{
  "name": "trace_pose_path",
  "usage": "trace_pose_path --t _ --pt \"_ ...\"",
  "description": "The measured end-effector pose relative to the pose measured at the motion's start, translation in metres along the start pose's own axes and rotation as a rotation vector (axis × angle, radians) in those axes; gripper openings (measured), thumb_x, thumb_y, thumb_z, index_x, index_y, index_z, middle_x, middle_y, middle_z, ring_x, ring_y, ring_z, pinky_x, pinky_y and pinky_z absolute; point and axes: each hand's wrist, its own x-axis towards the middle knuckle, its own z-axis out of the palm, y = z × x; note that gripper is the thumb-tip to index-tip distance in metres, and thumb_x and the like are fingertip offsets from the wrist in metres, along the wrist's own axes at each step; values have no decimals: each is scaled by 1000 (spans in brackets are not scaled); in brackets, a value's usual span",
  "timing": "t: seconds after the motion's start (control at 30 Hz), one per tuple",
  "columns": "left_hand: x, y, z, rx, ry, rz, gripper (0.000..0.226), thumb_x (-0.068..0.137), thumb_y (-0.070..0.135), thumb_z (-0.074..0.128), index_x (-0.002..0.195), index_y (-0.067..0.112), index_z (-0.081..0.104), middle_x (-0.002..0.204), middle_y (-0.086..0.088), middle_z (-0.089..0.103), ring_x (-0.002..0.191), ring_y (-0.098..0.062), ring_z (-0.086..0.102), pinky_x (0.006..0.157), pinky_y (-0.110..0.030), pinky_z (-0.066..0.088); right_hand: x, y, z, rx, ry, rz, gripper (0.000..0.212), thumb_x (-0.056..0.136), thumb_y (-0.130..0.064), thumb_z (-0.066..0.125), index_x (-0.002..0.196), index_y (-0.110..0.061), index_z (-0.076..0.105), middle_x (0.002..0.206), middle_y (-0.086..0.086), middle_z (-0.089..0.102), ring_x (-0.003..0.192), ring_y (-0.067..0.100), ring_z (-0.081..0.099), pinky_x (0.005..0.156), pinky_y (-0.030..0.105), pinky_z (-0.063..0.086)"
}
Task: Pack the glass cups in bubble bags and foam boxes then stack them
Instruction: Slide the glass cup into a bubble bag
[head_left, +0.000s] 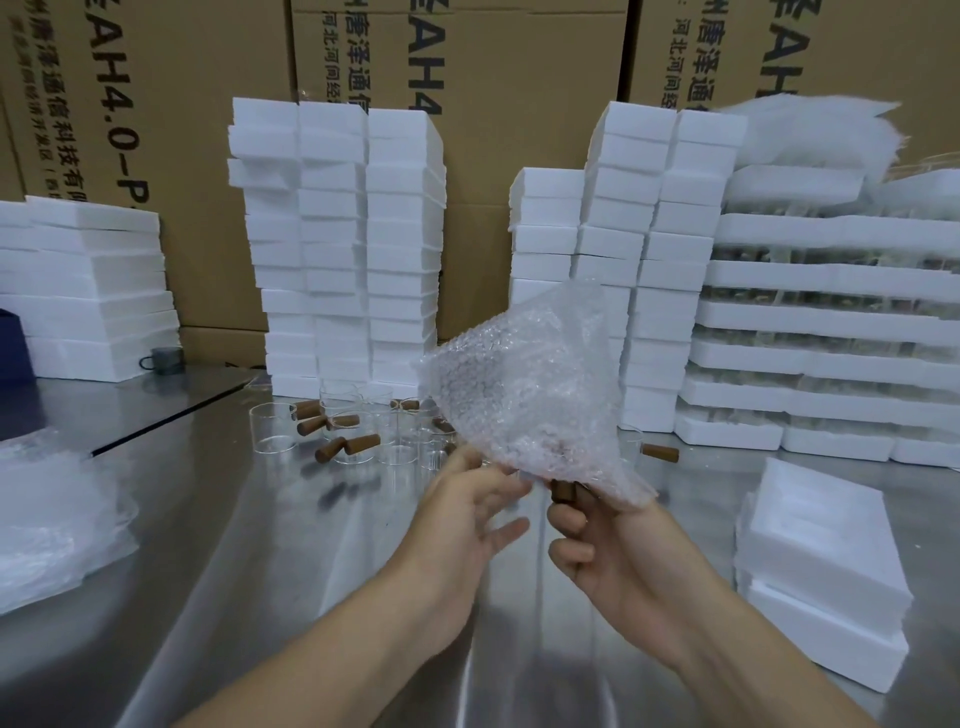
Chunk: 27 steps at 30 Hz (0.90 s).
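Hands busy: left hand (470, 499) pinches bubble bag (530, 395) edge; right hand (608, 543) grips wooden cup handle (563, 491) poking below bag. I see loose glass cups (358, 428) behind bag.

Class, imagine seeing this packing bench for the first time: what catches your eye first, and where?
The clear bubble-wrap bag stands out first, held up at centre by the left hand and right hand, a brown wooden handle poking out below. Behind it rise tall stacks of white foam boxes, with clear glass cups clustered on the shiny steel table at their foot.
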Motion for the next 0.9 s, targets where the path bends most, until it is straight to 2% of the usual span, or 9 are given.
trace_pose_path --t 0.17,0.23,0.3,0.4,0.57,0.67,0.77,0.83,0.9 --pt "8 -3 -2 -35 -71 -44 28 75 42 72 97 29 85 108 0 80 97 -8 76 78 -23 60 -2 5 -1 -113 3 -15 6 79 -31 75 84 -29 76 87 -1 55 55 6 43 47 19 28" --pt "9 -5 -3 -14 -30 -43 40 81 35 73 117 19 79 110 -5 78 99 -13 75 82 -27 59 -3 5 1 -148 -16 -15 4 82 -29 74 80 -31 77 82 -3 54 55 5 43 46 19 29" --pt "10 -7 -6 2 -6 -47 36 96 24 70 129 10 71 110 -6 77 104 -17 73 90 -33 55 -1 6 0 -169 -13 -14 18 92 -24 68 77 -32 75 78 -5 53 55 6 43 46 19 29" --pt "9 -6 -8 -8 21 -44 26 100 16 66 125 13 72 108 -6 77 106 -21 71 94 -37 53 -1 6 -1 -180 8 -21 23 96 -22 65 78 -32 75 80 -4 57 55 7 44 46 19 29" --pt "8 -1 -9 15 66 -33 40 91 23 75 130 13 71 114 -14 78 103 -22 71 88 -35 51 2 7 -2 -228 73 -38 24 97 -26 65 78 -33 78 82 -3 64 55 7 44 48 21 30" --pt "9 -2 -11 -39 156 -51 31 99 14 70 129 18 68 112 -9 81 92 -16 77 80 -31 51 5 10 -4 -376 294 -165 24 99 -25 64 80 -25 78 81 -5 74 51 7 46 49 21 34" --pt "12 5 -18 -367 260 -223 23 102 22 61 123 19 69 109 -8 83 88 -22 83 78 -36 57 9 9 -15 -659 509 -409 16 100 -21 65 86 -21 73 83 -5 76 52 8 55 53 20 44" --pt "15 11 -23 -479 261 -264 36 102 39 59 127 15 68 112 -11 82 91 -26 83 79 -41 58 10 7 -22 -831 526 -510 14 98 -26 67 86 -31 72 84 -15 74 66 7 63 66 29 52" --pt "19 13 -27 -376 231 -238 46 97 51 71 127 17 70 107 -1 83 88 -17 81 77 -36 57 11 8 -26 -938 501 -526 12 98 -31 68 87 -34 72 84 -23 71 78 5 67 73 39 58"
